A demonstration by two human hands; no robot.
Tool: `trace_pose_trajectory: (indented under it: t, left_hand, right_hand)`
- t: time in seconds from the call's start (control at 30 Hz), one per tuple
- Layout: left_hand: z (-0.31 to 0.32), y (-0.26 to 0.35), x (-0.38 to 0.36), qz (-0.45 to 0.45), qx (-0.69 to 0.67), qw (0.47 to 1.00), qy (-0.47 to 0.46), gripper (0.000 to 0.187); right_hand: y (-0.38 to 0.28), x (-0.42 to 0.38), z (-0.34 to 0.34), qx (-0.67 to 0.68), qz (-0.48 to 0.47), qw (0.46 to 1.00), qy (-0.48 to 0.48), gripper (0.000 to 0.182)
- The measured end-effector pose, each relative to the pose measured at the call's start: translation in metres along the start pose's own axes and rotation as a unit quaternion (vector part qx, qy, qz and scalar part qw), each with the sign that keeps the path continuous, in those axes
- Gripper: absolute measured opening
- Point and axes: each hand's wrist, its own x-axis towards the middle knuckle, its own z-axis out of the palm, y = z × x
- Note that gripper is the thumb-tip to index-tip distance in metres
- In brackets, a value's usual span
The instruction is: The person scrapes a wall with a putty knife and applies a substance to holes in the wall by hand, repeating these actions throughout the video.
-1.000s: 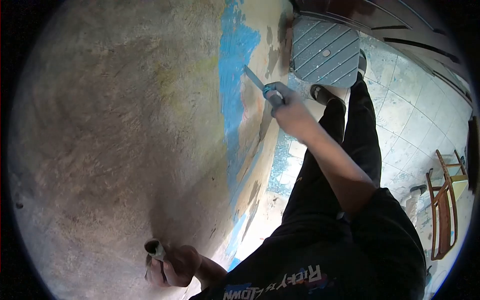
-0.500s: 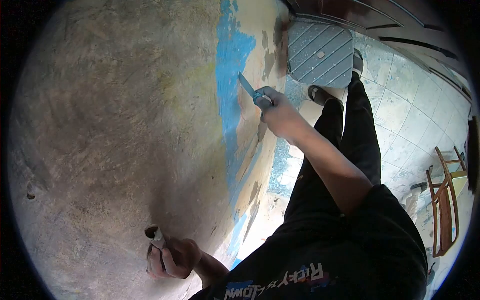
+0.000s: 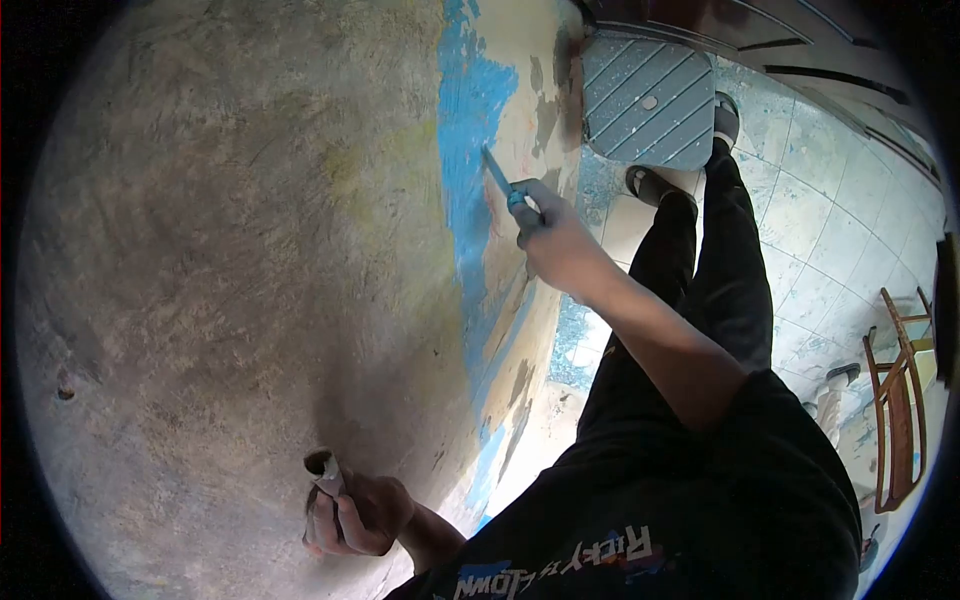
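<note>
At the lower left, my left hand [image 3: 350,515] is closed round a short, pale rolled tube [image 3: 325,473], its open end pointing up, close to the mottled grey-brown wall [image 3: 230,260]. My right hand [image 3: 555,235] grips a narrow scraper [image 3: 495,172] with a bluish handle. The blade tip meets the wall on a strip of blue paint [image 3: 465,130], beside patches of cream surface [image 3: 518,110].
A grey ribbed plastic stool [image 3: 650,105], spattered with paint, stands near my feet. Pale tiles [image 3: 800,220] cover the floor. A wooden chair [image 3: 900,420] is at the right, with another person's foot [image 3: 843,376] near it. Dark panelling [image 3: 730,25] runs along the top.
The whole view has shifted slightly, so the wall, stool and both hands appear a little further right. Both hands keep their holds, and the blade remains on the blue strip.
</note>
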Motion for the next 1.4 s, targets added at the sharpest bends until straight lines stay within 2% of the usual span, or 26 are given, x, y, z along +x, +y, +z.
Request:
trace_pose_trajectory:
  t: [0.07, 0.17, 0.27, 0.4, 0.43, 0.53, 0.57, 0.6, 0.7, 0.8, 0.83, 0.97, 1.03, 1.1, 1.2, 1.23, 1.33, 1.4]
  left_hand:
    - [-0.002, 0.000, 0.004, 0.012, 0.004, 1.000, -0.018, 0.030]
    - [-0.007, 0.001, 0.003, 0.009, 0.009, 0.999, -0.030, 0.031]
    - [0.000, 0.004, 0.005, -0.002, 0.002, 1.000, -0.017, 0.030]
    - [-0.003, 0.001, 0.003, 0.012, 0.004, 1.000, -0.020, 0.031]
    - [-0.006, 0.000, 0.003, 0.011, -0.001, 1.000, -0.023, 0.031]
    - [0.002, -0.001, 0.001, 0.011, -0.011, 1.000, 0.002, 0.029]
    - [0.001, -0.004, -0.002, 0.014, -0.014, 1.000, 0.012, 0.026]
    - [-0.001, -0.006, -0.003, 0.018, -0.019, 0.999, 0.020, 0.023]
    - [-0.007, -0.003, -0.001, 0.009, -0.013, 0.999, -0.029, 0.034]
    - [-0.005, 0.001, 0.002, 0.002, 0.003, 1.000, -0.028, 0.034]
    - [-0.001, 0.001, 0.002, 0.000, 0.008, 1.000, -0.020, 0.034]
    - [-0.005, -0.001, 0.000, 0.006, 0.008, 0.999, -0.032, 0.032]
    - [-0.006, 0.000, 0.000, 0.006, 0.010, 0.999, -0.034, 0.032]
    - [-0.003, 0.001, 0.000, 0.002, 0.019, 1.000, -0.023, 0.032]
    - [-0.005, 0.000, 0.002, 0.008, 0.031, 0.999, -0.038, 0.031]
    - [-0.004, 0.001, 0.002, 0.007, 0.023, 0.999, -0.032, 0.030]
    - [-0.003, -0.001, 0.001, 0.001, 0.009, 1.000, -0.023, 0.029]
    - [-0.002, -0.001, -0.003, -0.009, 0.009, 1.000, -0.016, 0.028]
  right_hand:
    - [-0.009, -0.006, -0.006, 0.002, -0.009, 1.000, -0.018, 0.019]
    - [-0.010, 0.023, -0.018, 0.006, 0.026, 1.000, 0.001, 0.019]
    - [-0.014, 0.010, -0.010, -0.055, -0.032, 0.998, 0.005, 0.019]
    - [-0.011, 0.032, -0.021, -0.066, -0.004, 0.998, 0.012, 0.020]
    - [-0.020, 0.036, -0.027, -0.036, 0.058, 0.997, 0.017, 0.020]
    - [-0.012, 0.025, -0.019, -0.028, 0.007, 1.000, -0.006, 0.020]
    - [-0.003, 0.017, -0.013, -0.057, -0.062, 0.996, -0.001, 0.020]
    - [-0.003, 0.014, -0.013, -0.062, -0.051, 0.997, -0.004, 0.019]
    - [0.001, 0.033, -0.021, -0.074, -0.031, 0.997, 0.010, 0.019]
    - [-0.009, 0.052, -0.028, -0.031, 0.074, 0.997, -0.006, 0.018]
    - [-0.012, 0.045, -0.025, -0.034, 0.073, 0.997, 0.003, 0.016]
    - [0.017, 0.026, -0.012, -0.089, -0.136, 0.987, 0.014, 0.014]
    - [0.000, 0.045, -0.025, -0.020, 0.004, 1.000, -0.001, 0.013]
    - [-0.018, 0.059, -0.037, 0.050, 0.124, 0.991, -0.013, 0.012]
    - [-0.011, 0.045, -0.035, -0.070, 0.027, 0.997, -0.024, 0.021]
    - [-0.005, 0.033, -0.027, -0.049, -0.023, 0.998, -0.020, 0.013]
    - [-0.003, 0.037, -0.027, -0.071, -0.047, 0.996, -0.009, 0.014]
    - [-0.015, 0.058, -0.038, -0.063, 0.040, 0.997, -0.012, 0.018]
